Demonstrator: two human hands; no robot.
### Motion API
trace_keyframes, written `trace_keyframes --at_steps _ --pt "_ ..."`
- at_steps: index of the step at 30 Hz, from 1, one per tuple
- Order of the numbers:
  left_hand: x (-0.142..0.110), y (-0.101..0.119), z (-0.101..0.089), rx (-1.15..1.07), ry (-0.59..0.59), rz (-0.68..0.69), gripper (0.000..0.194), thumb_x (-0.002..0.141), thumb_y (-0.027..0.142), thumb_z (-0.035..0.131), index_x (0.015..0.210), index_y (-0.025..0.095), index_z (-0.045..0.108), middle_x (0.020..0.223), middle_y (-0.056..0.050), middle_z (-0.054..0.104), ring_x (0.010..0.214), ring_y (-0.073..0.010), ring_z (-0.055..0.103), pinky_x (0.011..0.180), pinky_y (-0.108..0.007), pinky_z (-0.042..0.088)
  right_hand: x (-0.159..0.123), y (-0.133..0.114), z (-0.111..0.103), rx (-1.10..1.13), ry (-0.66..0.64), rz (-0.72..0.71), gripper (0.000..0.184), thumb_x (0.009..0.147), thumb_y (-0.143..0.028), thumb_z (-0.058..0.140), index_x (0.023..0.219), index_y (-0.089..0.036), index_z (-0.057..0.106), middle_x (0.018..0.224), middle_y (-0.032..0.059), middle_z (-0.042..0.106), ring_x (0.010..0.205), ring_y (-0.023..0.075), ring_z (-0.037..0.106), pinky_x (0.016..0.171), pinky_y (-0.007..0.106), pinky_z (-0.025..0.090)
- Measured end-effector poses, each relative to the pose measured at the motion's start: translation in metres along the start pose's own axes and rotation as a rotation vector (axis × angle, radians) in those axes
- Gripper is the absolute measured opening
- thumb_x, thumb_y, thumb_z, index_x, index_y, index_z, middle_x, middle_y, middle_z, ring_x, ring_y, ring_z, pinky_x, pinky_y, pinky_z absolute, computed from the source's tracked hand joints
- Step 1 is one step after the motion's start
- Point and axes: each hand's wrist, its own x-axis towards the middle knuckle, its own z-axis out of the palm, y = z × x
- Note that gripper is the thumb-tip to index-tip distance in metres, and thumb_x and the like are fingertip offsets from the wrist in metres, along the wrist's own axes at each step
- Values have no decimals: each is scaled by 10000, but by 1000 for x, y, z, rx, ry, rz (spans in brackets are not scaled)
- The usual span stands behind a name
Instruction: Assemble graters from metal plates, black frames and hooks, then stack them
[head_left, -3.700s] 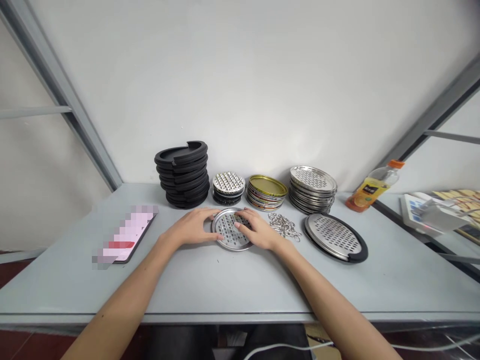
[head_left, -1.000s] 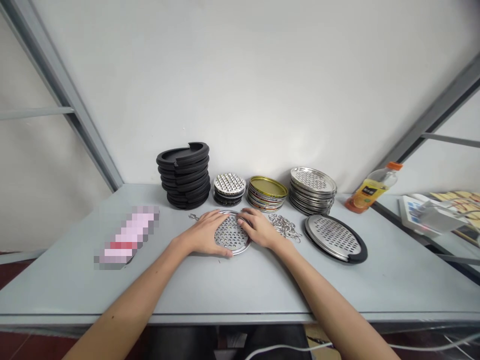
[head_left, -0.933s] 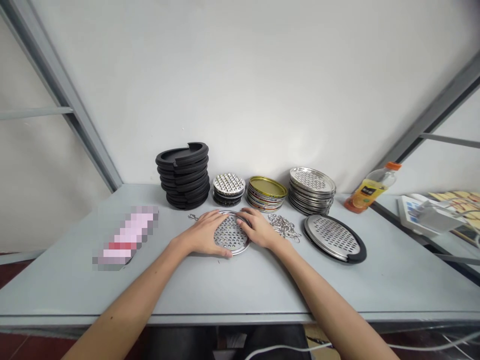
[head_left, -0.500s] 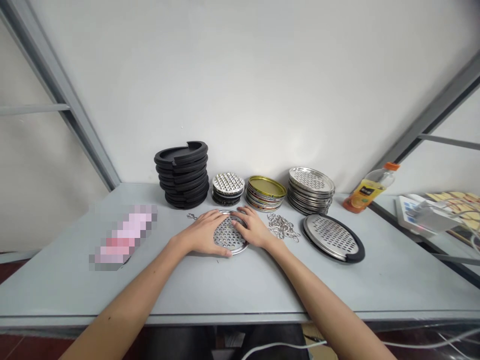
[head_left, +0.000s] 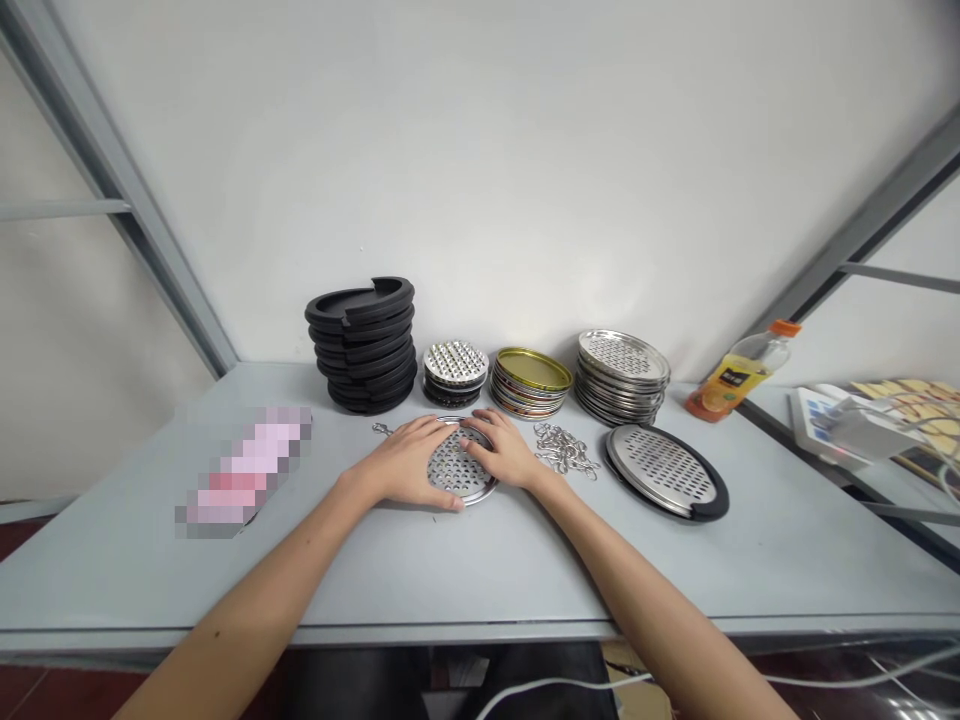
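A round silver grater disc (head_left: 459,470) with punched holes lies on the table in front of me. My left hand (head_left: 411,462) curves around its left side, thumb at the near rim and fingers over the far edge. From the right, my right hand (head_left: 504,452) grips the same disc, fingers on the far rim and thumb across the perforated face. Parts of the rim are hidden under both hands. Just right of my right hand is a pile of small metal clips (head_left: 564,450). One more clip (head_left: 382,429) lies beyond my left hand.
Along the wall stand black ring-shaped holders (head_left: 364,350), small grater discs (head_left: 456,365), gold-topped lids (head_left: 532,372) and larger grater discs (head_left: 622,365). Right are a disc set in a black holder (head_left: 667,470), a juice bottle (head_left: 739,372) and a power strip (head_left: 832,430). A blurred pink item (head_left: 247,470) lies left.
The view has shifted very slightly. Both hands keep nearly the same position on the grater disc.
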Motion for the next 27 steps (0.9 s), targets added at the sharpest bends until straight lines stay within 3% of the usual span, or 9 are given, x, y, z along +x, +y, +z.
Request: trace_keyframes --at_steps 19,27 --pt "3 -1 2 -22 29 -28 1106 525 747 689 1428 196 365 1463 -122 405 1362 -355 326 1113 -467 298 -2 -8 -3 4 57 -27 375 906 -421 497 1169 -200 648 1243 106 587 1176 243 500 1030 409 377" --pt "2 1 2 -23 23 -35 1148 513 741 699 1446 182 332 1486 -132 371 1374 -360 311 1119 -471 295 -2 -8 -3 19 48 -34 322 876 -317 531 1146 -199 663 1191 85 608 1123 236 521 1011 389 387"
